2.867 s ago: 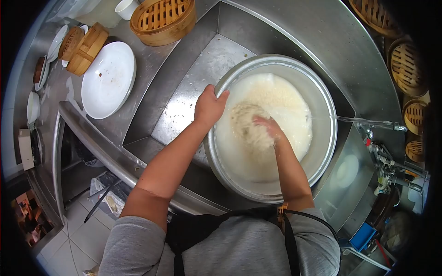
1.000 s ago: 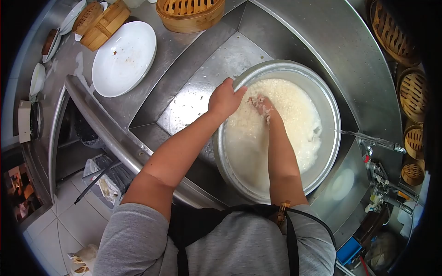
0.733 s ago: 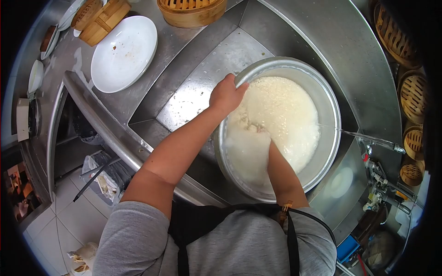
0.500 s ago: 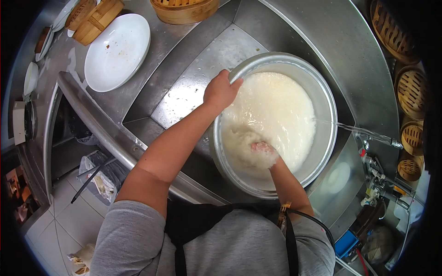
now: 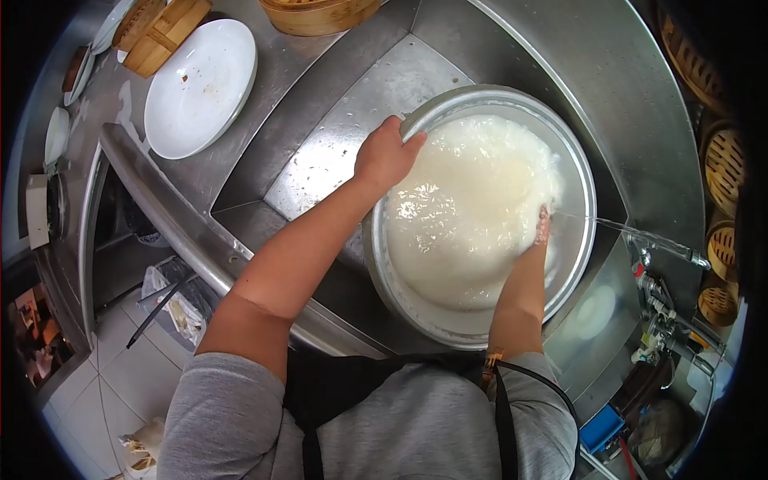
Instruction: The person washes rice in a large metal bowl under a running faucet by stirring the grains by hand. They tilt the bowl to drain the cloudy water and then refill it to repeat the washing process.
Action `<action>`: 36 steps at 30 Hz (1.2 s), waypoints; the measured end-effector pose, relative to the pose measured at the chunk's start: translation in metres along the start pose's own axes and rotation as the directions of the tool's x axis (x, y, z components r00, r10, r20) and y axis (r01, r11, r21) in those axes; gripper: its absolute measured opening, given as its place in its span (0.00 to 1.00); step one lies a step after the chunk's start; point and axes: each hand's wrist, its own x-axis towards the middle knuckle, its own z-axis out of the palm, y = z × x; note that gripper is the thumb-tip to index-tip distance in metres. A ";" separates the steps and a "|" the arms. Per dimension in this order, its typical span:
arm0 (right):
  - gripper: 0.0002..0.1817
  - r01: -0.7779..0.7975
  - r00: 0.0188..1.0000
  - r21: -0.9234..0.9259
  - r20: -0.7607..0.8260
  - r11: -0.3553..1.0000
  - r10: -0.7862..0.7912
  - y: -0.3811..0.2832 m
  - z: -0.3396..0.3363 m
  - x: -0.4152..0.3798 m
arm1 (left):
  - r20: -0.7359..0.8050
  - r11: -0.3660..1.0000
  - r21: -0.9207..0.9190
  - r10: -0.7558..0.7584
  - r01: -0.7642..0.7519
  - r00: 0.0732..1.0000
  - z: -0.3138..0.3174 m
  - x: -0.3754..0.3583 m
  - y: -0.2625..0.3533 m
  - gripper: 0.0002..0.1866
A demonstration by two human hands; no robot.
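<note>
A large round metal pot (image 5: pixel 424 316) sits in the sink, filled with milky, cloudy white water (image 5: pixel 464 208) whose surface is swirling. My left hand (image 5: pixel 390 156) grips the pot's upper left rim, its thumb over the edge. At the right side of the pot, my right hand (image 5: pixel 543 228) dips into the white water near the inner wall. Its fingers are mostly hidden by the liquid, so I cannot see what they hold, if anything. From a tap (image 5: pixel 700 260) on the right, a thin stream of water (image 5: pixel 612 223) runs into the pot close to that hand.
The steel sink (image 5: pixel 384 88) surrounds the pot. A white plate (image 5: pixel 200 92) with crumbs and bamboo steamers (image 5: pixel 320 16) stand on the counter at upper left. More bamboo steamer pieces (image 5: pixel 722 168) line the right side. A bin with a plastic liner (image 5: pixel 180 300) stands below left.
My right hand has swept from the lower middle of the pot to its right side, and the water has swirled with it. My left hand stays on the rim.
</note>
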 end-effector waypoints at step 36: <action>0.18 -0.287 0.958 -0.950 -0.287 0.124 0.019 -0.036 -0.030 0.023 | 0.074 0.998 -0.005 -0.065 0.065 0.995 -0.008 -0.001 0.007 0.19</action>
